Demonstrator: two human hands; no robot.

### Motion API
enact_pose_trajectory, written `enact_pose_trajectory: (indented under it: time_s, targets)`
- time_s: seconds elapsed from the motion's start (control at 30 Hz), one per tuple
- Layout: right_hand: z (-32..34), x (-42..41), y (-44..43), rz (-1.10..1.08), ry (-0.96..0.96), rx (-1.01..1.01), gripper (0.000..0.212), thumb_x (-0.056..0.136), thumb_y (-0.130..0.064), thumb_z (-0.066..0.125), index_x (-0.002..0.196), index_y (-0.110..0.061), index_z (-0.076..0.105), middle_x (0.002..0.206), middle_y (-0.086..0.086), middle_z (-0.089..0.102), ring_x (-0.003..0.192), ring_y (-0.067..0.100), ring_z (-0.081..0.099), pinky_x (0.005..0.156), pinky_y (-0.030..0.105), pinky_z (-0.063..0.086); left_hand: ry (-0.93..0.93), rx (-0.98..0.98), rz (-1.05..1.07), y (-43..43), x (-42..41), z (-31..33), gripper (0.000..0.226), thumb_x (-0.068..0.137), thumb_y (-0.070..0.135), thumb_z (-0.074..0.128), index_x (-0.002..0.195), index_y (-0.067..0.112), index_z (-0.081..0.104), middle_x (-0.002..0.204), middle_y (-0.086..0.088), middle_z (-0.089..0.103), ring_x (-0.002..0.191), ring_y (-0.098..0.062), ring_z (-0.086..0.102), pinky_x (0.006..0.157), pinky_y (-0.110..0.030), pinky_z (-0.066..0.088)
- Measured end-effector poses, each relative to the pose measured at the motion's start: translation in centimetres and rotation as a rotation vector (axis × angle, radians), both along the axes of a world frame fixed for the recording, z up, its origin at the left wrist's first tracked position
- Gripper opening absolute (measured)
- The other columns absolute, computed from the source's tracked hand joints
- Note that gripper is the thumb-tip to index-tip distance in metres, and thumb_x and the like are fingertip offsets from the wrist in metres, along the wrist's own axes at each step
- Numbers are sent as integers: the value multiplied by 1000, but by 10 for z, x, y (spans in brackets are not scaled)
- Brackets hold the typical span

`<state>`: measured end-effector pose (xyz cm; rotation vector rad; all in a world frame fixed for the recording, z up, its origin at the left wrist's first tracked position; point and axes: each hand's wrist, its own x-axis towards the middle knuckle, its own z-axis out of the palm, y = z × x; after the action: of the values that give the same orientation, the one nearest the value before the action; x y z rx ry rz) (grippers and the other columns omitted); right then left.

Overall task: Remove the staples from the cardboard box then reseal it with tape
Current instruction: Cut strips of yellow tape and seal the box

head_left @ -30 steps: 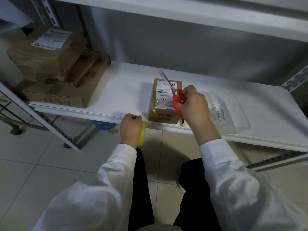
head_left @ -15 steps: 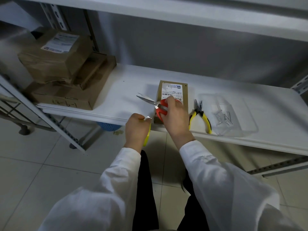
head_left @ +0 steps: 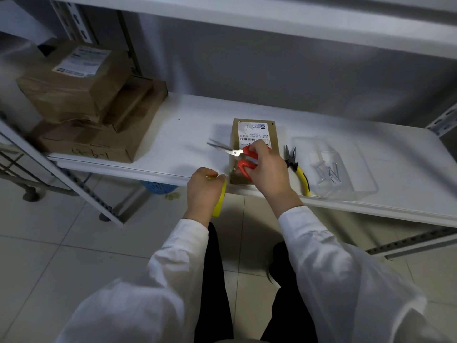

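Small cardboard box, long axis front-to-back, at shelf front edge; right hand clamped on red scissors pointing left; left hand closed around yellow tape roll.

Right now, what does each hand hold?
Left hand: closed on the yellow tape roll.
Right hand: closed on the red-handled scissors.
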<state>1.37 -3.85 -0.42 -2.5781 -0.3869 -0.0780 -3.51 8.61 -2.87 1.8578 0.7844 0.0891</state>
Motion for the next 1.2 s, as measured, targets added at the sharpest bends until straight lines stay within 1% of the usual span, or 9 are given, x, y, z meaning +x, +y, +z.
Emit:
enact_pose_trajectory:
  time_s: [0.17,0.33,0.47,0.67,0.77,0.9,0.97,1.07,1.2]
  targets:
    - [8,-1,6,-37,36,78,38,86,-20,66,118,-12,48,117,3,64,107,24,60,76,21,39,2,-2,-4,-3,-1,0,25,86,23,63,106,9,64,115,-8,63,109,-25,55,84,-21,36]
    - [10,1,1,-28,74,82,39,86,-20,67,118,-13,46,118,5,63,106,26,59,78,24,41,-14,-22,-15,-2,-3,1,24,86,22,63,106,8,64,112,-6,63,106,-23,55,83,-20,36]
    - [8,-2,-13,-114,68,57,41,86,-21,66,122,-14,46,124,3,61,112,24,59,82,27,45,-50,-57,-15,0,-4,1,19,84,21,65,100,10,64,100,0,58,97,-18,53,80,-20,34]
    - [-2,-5,4,-113,-5,83,39,84,-20,68,117,-11,48,118,9,62,107,28,60,78,27,45,-124,-244,56,-4,-13,5,3,89,17,60,87,19,58,98,-1,56,90,-18,52,77,-25,39]
    - [-3,-6,14,-103,-3,154,35,85,-20,67,114,-11,49,116,8,63,105,28,60,81,31,48,-171,-307,88,-3,-17,8,16,90,11,56,78,22,58,93,2,57,87,-15,51,68,-23,41]
    - [3,-4,10,-178,115,479,28,82,-23,71,95,-19,47,107,8,67,97,25,65,86,40,54,-196,-358,37,0,-20,15,12,87,7,58,85,18,58,86,7,56,80,-12,51,63,-21,39]
    - [11,-2,3,-201,197,585,40,73,-29,80,82,-28,41,102,8,68,94,24,65,85,41,53,-202,-371,-16,0,-21,18,14,86,6,59,89,19,57,88,4,57,80,-15,52,61,-23,40]
    - [20,0,-3,-147,315,531,42,71,-33,82,80,-29,41,100,4,68,92,19,64,77,32,52,-215,-396,-110,-5,-22,23,20,84,4,61,87,23,56,96,-6,58,85,-22,55,62,-24,41]
    - [17,-3,-3,-59,446,521,42,81,-25,73,82,-31,31,99,3,68,83,22,64,75,39,52,-258,-408,-212,-15,-24,30,22,84,2,62,88,22,54,93,-5,59,83,-17,57,65,-22,43]
